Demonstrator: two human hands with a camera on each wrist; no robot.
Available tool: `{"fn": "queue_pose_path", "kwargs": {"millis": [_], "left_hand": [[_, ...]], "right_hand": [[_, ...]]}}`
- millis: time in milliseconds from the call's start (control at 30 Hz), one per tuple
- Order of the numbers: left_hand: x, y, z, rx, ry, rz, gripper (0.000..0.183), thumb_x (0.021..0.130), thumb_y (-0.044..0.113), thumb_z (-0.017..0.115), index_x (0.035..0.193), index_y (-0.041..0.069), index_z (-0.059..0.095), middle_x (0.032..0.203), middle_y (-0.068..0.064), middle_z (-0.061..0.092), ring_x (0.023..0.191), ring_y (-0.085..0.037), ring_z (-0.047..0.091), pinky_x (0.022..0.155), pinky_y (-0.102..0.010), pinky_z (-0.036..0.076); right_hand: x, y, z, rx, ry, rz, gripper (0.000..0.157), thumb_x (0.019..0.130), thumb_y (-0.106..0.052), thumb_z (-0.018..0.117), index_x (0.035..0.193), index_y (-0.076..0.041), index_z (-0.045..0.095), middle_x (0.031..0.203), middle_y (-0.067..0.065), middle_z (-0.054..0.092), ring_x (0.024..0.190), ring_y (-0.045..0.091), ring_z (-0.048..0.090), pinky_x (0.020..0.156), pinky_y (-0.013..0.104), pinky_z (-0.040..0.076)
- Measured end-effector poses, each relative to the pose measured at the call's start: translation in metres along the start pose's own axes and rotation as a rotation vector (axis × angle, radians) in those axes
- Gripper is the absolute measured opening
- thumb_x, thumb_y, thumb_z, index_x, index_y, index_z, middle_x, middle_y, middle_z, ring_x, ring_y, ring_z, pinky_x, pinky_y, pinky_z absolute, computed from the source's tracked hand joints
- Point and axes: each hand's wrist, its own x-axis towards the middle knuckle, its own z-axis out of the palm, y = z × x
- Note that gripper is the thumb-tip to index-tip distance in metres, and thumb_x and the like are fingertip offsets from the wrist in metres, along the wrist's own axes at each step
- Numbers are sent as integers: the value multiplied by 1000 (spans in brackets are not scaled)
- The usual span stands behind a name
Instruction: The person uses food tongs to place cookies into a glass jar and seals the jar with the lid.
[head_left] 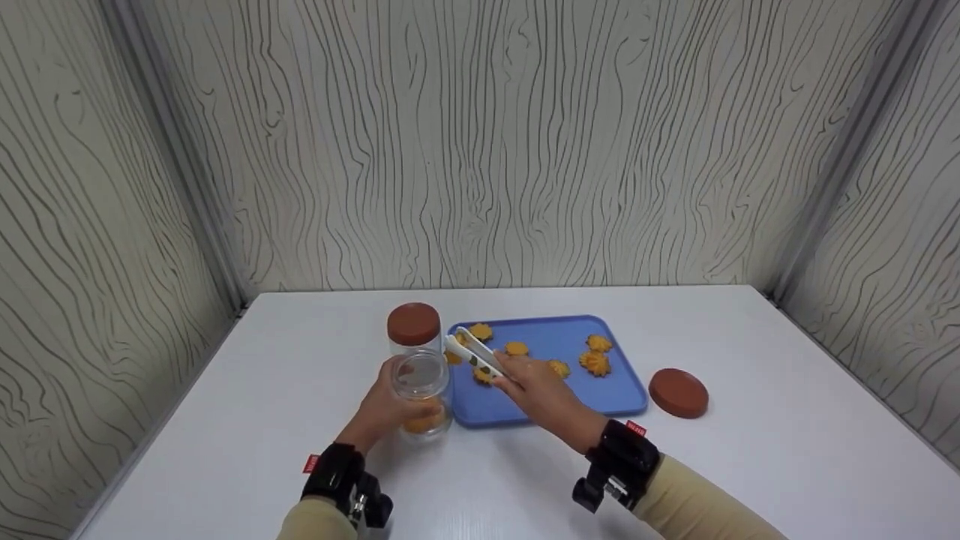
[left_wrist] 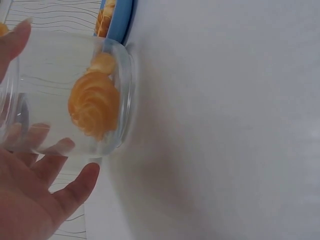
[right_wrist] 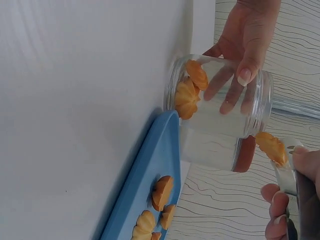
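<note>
My left hand [head_left: 384, 411] is wrapped around an open clear jar [head_left: 420, 382] on the white table, left of the blue tray. Inside, at the bottom, lie a few golden swirled cookies [right_wrist: 186, 99]. White tongs [head_left: 486, 363] with green marks are gripped in my right hand [head_left: 551, 396] above the tray's left part. In the right wrist view, a cookie [right_wrist: 271, 149] sits between the tong tips, close to the jar's mouth and in front of the other jar's lid. Thumb and fingers of the left hand press on opposite sides of the jar wall in the left wrist view.
The blue tray [head_left: 559, 330] carries several more cookies [head_left: 595, 364]. Behind the held jar stands a second clear jar with a brown-red lid [head_left: 414, 322] on it. Another brown-red lid [head_left: 679, 392] lies flat right of the tray. Patterned walls [head_left: 480, 150] enclose the table.
</note>
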Motion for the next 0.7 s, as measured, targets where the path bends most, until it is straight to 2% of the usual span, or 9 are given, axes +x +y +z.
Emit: {"fn": "queue_pose_path", "kwargs": {"millis": [267,500,700], "left_hand": [[-1,0,0,9,4,4,102,69,30,89,146,7,26,144,-17,41,130,-37,40,105,-58,34],[-3,0,-1,5,-2,43,100,69,27,89,145,4,27,142,-18,42,130,-37,40,105,-57,34],[-3,0,-1,-4,-7,46,101,69,27,90,145,5,27,142,-18,42,130,-37,40,106,-58,33]], "right_hand": [[4,-7,-1,2,20,-20,44,98,-13,57,135,10,50,104,17,65,77,18,52,61,28,46],[8,-10,4,20,46,-111,43,97,-13,59,131,12,53,97,12,66,74,13,52,60,25,45],[10,-15,9,2,3,-97,42,98,-12,58,133,10,51,95,10,63,73,11,50,60,23,44]]}}
